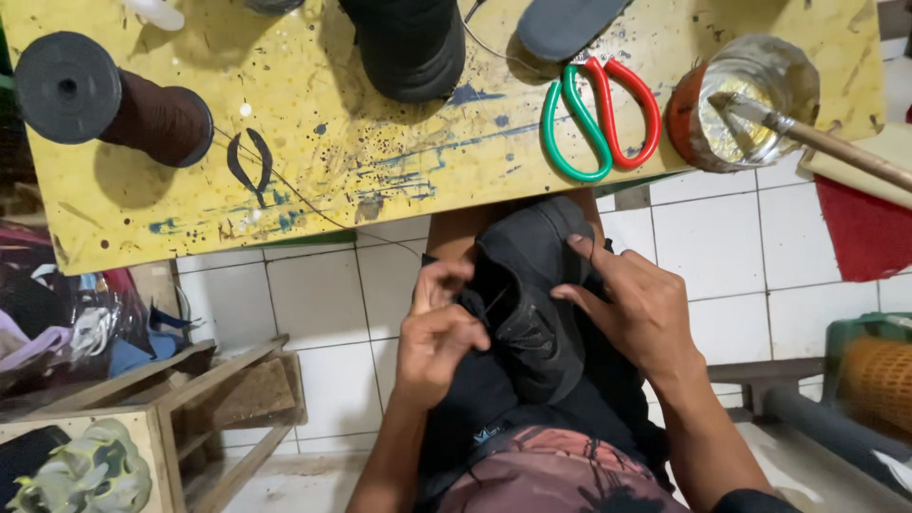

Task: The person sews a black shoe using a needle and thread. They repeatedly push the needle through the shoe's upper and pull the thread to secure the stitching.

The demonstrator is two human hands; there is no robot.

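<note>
Black, worn shoe [532, 313] held by both hands.

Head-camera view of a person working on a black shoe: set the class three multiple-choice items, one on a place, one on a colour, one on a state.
1. Where do the scissors lie?
A. on the yellow table
B. on the tiled floor
C. in the wooden crate

2. What colours are the scissors' handles?
A. blue and black
B. green and red
C. both yellow

3. How is the black shoe held?
A. it lies untouched on the table
B. one hand only grips it
C. left hand and right hand both grip it

Answers: 1 A, they rest on the paint-spattered top beside the glue tin. 2 B, one loop green, one red. 3 C, fingers of both hands close on it over the lap.
</note>
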